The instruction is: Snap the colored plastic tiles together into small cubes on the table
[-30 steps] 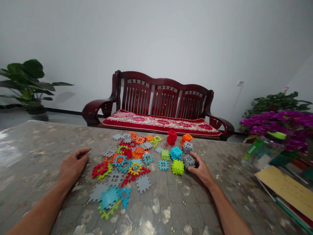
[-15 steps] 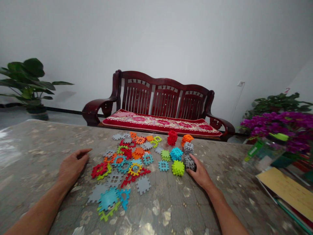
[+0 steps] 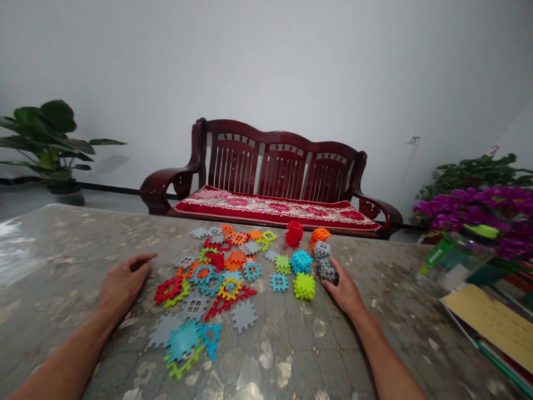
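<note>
My right hand (image 3: 345, 289) grips a grey toothed cube (image 3: 327, 270) on the table, beside a second grey cube (image 3: 321, 250). A lime cube (image 3: 303, 286), a blue cube (image 3: 300, 261), an orange cube (image 3: 318, 236) and a red cube (image 3: 293, 234) stand close by. My left hand (image 3: 122, 280) rests on the table left of a spread of flat coloured toothed tiles (image 3: 208, 280), fingers loosely stretched, holding nothing.
The glossy stone-patterned table (image 3: 62, 261) carries a yellow paper (image 3: 491, 321) and a clear bottle with a green label (image 3: 447, 261) at the right. Purple flowers (image 3: 478, 214), a dark wooden bench (image 3: 275, 178) with a red cushion, and a potted plant (image 3: 45, 139) lie beyond.
My right hand has slid the grey cube a little farther away, up against the other grey cube. My left hand has stayed put.
</note>
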Action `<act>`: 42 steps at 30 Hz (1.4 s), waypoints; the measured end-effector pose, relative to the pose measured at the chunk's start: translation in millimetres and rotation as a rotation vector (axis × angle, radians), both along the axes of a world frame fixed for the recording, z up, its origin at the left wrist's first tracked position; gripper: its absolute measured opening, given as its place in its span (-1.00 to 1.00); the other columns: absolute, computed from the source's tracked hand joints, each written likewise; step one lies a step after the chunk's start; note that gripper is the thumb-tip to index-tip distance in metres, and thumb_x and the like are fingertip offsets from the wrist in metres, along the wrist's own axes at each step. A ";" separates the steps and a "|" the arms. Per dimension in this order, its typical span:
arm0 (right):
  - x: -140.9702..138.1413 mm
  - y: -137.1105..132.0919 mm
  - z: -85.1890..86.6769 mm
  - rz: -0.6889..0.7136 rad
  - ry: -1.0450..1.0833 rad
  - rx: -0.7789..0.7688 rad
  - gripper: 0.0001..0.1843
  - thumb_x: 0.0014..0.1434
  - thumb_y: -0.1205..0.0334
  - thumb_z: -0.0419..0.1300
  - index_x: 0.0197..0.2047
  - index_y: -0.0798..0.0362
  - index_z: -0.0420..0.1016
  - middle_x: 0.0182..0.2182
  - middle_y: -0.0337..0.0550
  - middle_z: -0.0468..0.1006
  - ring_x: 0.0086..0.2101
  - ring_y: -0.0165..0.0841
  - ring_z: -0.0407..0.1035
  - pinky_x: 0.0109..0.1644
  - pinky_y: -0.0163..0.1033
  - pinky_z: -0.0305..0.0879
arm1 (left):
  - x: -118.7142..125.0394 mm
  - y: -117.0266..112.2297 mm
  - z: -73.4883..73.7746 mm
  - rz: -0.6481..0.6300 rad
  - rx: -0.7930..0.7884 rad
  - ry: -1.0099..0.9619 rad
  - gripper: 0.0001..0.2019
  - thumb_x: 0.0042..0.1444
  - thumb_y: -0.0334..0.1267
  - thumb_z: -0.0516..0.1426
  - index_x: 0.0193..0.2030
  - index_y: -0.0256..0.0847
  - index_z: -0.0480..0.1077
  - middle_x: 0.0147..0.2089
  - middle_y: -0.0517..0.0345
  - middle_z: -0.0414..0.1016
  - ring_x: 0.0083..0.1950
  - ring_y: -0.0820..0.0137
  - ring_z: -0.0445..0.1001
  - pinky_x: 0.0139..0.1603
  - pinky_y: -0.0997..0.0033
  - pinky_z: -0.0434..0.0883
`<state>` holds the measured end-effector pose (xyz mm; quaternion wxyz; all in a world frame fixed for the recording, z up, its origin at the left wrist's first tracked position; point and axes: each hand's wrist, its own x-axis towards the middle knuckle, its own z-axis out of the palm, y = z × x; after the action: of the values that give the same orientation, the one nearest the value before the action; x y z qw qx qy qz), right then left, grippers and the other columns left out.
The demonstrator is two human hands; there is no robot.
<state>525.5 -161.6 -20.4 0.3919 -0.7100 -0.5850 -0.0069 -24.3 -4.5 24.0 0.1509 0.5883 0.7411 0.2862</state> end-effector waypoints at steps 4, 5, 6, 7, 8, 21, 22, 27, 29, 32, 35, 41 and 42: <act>-13.2 -10.1 14.1 -0.053 -0.147 0.077 -0.21 -0.03 0.14 0.32 0.30 -0.10 0.28 0.23 -0.05 0.35 0.21 -0.02 0.20 0.32 0.15 0.05 | -0.6 0.9 -2.7 0.016 0.017 0.009 -0.59 0.20 -0.11 0.04 0.09 -0.18 0.51 -0.13 0.02 0.63 -0.19 0.23 0.55 -0.23 0.36 0.39; -17.1 -12.3 17.7 -0.060 -0.191 0.084 -0.27 -0.02 0.15 0.32 0.26 -0.11 0.33 0.23 -0.07 0.36 0.21 -0.01 0.19 0.32 0.17 0.03 | -0.9 1.2 -3.5 0.017 0.020 0.013 -0.59 0.20 -0.11 0.04 0.09 -0.18 0.51 -0.13 0.02 0.63 -0.19 0.23 0.55 -0.23 0.36 0.39; -20.8 -13.9 20.9 -0.060 -0.229 0.083 -0.34 -0.01 0.16 0.31 0.21 -0.13 0.39 0.22 -0.09 0.37 0.21 0.00 0.18 0.32 0.18 0.02 | -1.1 1.5 -4.0 0.016 0.020 0.018 -0.59 0.19 -0.11 0.04 0.09 -0.17 0.51 -0.13 0.01 0.63 -0.18 0.22 0.55 -0.22 0.36 0.39; -24.0 -14.9 23.8 -0.056 -0.259 0.081 -0.42 0.01 0.17 0.30 0.15 -0.15 0.44 0.20 -0.11 0.40 0.21 0.00 0.17 0.31 0.19 0.01 | -1.4 1.8 -4.4 0.013 0.020 0.025 -0.59 0.19 -0.11 0.04 0.09 -0.17 0.51 -0.12 0.01 0.63 -0.17 0.21 0.55 -0.22 0.35 0.39; -26.8 -15.4 26.2 -0.049 -0.280 0.078 -0.50 0.04 0.17 0.29 0.09 -0.16 0.49 0.17 -0.12 0.43 0.21 0.00 0.16 0.30 0.19 0.02 | -1.5 1.9 -4.6 0.011 0.019 0.030 -0.59 0.19 -0.11 0.03 0.09 -0.17 0.51 -0.12 0.00 0.63 -0.17 0.20 0.55 -0.22 0.35 0.39; -62.5 -20.6 42.1 0.036 -0.031 0.093 -0.67 0.17 0.10 0.13 -0.02 -0.07 0.52 -0.09 -0.06 0.58 -0.08 -0.13 0.43 0.06 -0.01 0.34 | 0.5 -0.2 -1.2 0.007 0.020 -0.010 -0.61 0.20 -0.15 0.05 0.10 -0.18 0.51 -0.11 0.05 0.64 -0.18 0.26 0.55 -0.26 0.41 0.37; -62.9 -19.7 40.6 0.035 0.005 0.069 -0.66 0.17 0.12 0.10 -0.02 -0.07 0.52 -0.10 -0.08 0.59 -0.12 -0.15 0.46 0.01 -0.04 0.37 | 0.5 -0.1 -1.2 0.011 0.020 -0.011 -0.61 0.20 -0.16 0.05 0.10 -0.18 0.51 -0.11 0.05 0.64 -0.19 0.26 0.55 -0.27 0.41 0.37; -57.2 -12.3 51.6 0.075 0.127 -0.042 -0.63 0.20 0.07 0.05 0.02 -0.08 0.50 -0.17 -0.12 0.64 -0.18 -0.16 0.52 -0.06 -0.07 0.40 | 1.4 -1.1 0.4 0.005 0.036 -0.015 -0.61 0.21 -0.17 0.05 0.09 -0.21 0.52 -0.13 0.03 0.64 -0.19 0.25 0.55 -0.23 0.39 0.38; -58.1 -9.4 60.7 0.130 0.180 -0.128 -0.61 0.23 0.00 0.03 0.04 -0.08 0.47 -0.22 -0.14 0.65 -0.23 -0.17 0.54 -0.13 -0.09 0.40 | 1.9 -1.4 1.2 0.005 0.031 -0.012 -0.61 0.21 -0.17 0.04 0.08 -0.20 0.52 -0.11 0.01 0.64 -0.17 0.24 0.55 -0.22 0.38 0.38; -64.1 -6.3 67.9 0.174 0.205 -0.210 -0.56 0.26 -0.06 -0.02 0.08 -0.10 0.45 -0.22 -0.15 0.65 -0.24 -0.17 0.54 -0.14 -0.09 0.40 | 2.5 -1.3 1.9 0.009 0.003 -0.006 -0.60 0.21 -0.16 0.03 0.10 -0.20 0.51 -0.08 -0.02 0.63 -0.15 0.21 0.55 -0.21 0.36 0.37; -68.6 -3.6 65.8 0.128 0.200 -0.212 -0.48 0.27 -0.11 -0.05 0.19 -0.13 0.39 -0.09 -0.11 0.63 -0.11 -0.12 0.52 -0.03 -0.04 0.38 | 2.4 -1.4 1.9 0.003 -0.004 -0.008 -0.59 0.23 -0.16 0.02 0.12 -0.20 0.50 -0.09 -0.02 0.63 -0.15 0.22 0.54 -0.21 0.35 0.36; -65.7 1.7 60.4 0.118 0.137 -0.214 -0.45 0.29 -0.11 -0.08 0.23 -0.10 0.38 0.12 -0.08 0.52 0.07 -0.11 0.42 0.13 -0.02 0.28 | 1.9 -1.3 0.7 -0.012 0.004 -0.033 -0.60 0.23 -0.15 0.02 0.11 -0.20 0.50 -0.10 0.01 0.62 -0.16 0.26 0.52 -0.24 0.40 0.33; -65.4 1.9 60.6 0.122 0.123 -0.221 -0.46 0.30 -0.10 -0.08 0.22 -0.09 0.38 0.10 -0.08 0.53 0.05 -0.12 0.43 0.11 -0.03 0.29 | 2.3 -1.1 0.8 -0.011 0.001 -0.035 -0.60 0.23 -0.15 0.02 0.11 -0.20 0.50 -0.09 0.01 0.62 -0.16 0.26 0.52 -0.24 0.40 0.32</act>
<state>460.1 -159.7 40.2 0.3461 -0.7110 -0.5992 0.1252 -22.0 -5.7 24.8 0.1652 0.5873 0.7349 0.2962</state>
